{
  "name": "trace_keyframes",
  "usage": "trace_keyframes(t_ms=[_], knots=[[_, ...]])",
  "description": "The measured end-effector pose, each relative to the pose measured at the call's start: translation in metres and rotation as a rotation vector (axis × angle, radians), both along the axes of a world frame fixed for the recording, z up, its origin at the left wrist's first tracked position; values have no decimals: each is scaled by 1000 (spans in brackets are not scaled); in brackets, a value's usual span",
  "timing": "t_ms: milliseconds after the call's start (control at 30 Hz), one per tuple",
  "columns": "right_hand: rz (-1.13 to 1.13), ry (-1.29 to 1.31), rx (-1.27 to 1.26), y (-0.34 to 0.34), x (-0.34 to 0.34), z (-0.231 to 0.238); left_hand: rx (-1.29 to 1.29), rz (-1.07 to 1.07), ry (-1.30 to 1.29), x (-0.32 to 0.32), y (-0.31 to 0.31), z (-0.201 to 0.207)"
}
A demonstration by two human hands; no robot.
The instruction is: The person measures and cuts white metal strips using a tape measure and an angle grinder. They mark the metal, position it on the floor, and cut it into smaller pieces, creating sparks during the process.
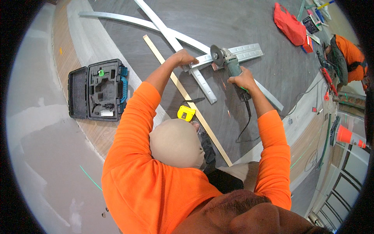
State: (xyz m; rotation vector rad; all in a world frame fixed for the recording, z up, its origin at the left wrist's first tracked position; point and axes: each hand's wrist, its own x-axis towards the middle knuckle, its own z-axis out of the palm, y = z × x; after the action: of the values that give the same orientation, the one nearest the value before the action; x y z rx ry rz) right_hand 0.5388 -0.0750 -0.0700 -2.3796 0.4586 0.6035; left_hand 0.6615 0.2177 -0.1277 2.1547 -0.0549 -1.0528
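The right hand (242, 79) is wrapped tight around the body of a grinder (230, 64), with the fingers closed on the grey-green housing. The disc (215, 55) stands upright at the far end of the tool and meets a short metal track (249, 51) that lies flat on the floor (241, 23). A few orange sparks show on the floor just below the hand. The black cord (246, 124) runs from the back of the grinder toward the person and curls on the floor.

The left hand (183, 57) lies palm down with its fingers curled on the near end of the same track, just left of the disc, and holds nothing else.

A second short track (204, 85) lies at an angle under the first and points toward the person. Two long metal strips (117, 16) cross each other beyond the left hand. A long pale wooden strip (187, 99) runs on a slant beneath the left forearm. A yellow tape measure (186, 113) sits just beside that strip, near the person's knee.

Well to the left, an open black tool case (97, 89) lies on the lighter band of floor. At the far right another person in orange (348, 56) crouches among tools, near a red bag (289, 24). An orange cone (346, 135) lies at the right edge.
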Motion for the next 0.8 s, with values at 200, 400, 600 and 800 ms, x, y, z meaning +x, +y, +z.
trace_keyframes(t_ms=[200, 400, 600, 800], knots=[[5, 12, 1, 6, -2, 10, 4, 17, -14, -1, 0, 2], [-28, 21, 0, 6, -1, 6, 18, 7, -15, 2, -1, -7], [-40, -68, 26, 0, -2, -13, 15, 10, -61, 2, 0, -18], [-24, -44, 63, -5, 5, -29, 48, -30, -51, -1, -2, -6]])
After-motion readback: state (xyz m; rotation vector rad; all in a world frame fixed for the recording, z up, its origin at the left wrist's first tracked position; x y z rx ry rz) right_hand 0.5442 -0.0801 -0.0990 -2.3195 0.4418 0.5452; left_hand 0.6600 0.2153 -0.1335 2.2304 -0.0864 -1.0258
